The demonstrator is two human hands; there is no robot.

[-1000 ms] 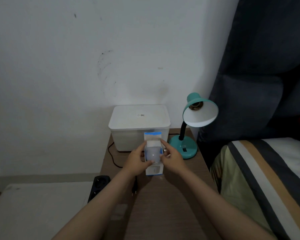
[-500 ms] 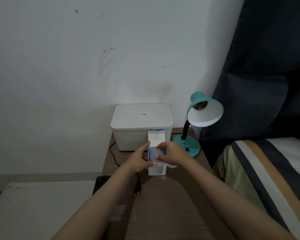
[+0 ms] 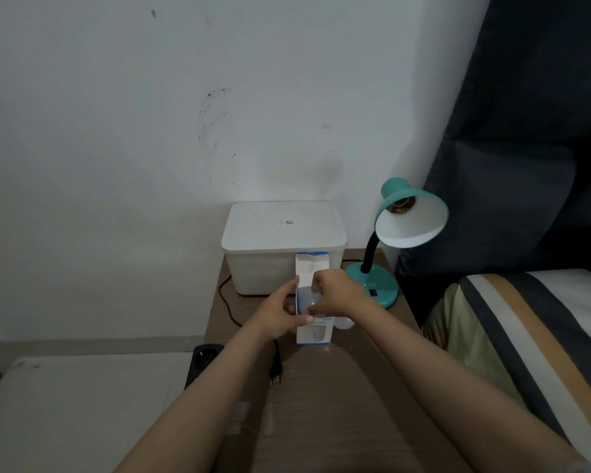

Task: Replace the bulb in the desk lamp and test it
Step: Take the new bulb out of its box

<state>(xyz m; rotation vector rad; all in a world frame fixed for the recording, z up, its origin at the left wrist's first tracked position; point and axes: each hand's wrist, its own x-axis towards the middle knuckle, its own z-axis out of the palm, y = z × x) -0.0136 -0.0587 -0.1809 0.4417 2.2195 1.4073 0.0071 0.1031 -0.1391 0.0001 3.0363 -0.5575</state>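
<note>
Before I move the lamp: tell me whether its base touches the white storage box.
Apart. The head view shows bare table and a black cord between the lamp base and the storage box.

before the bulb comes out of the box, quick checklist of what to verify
1. Box flap open: ok, the bulb box has its top flap up.
2. Box steadied: ok, the left hand holds its side.
3. Grip on the new bulb: ok, the right hand closes over it at the box mouth.
4. Socket empty: ok, the desk lamp shade shows a bare socket.
5. Power off: ok, the plug lies loose on the table.
6. Old bulb safe: cannot tell, the pale shape under the right wrist is unclear.
</note>
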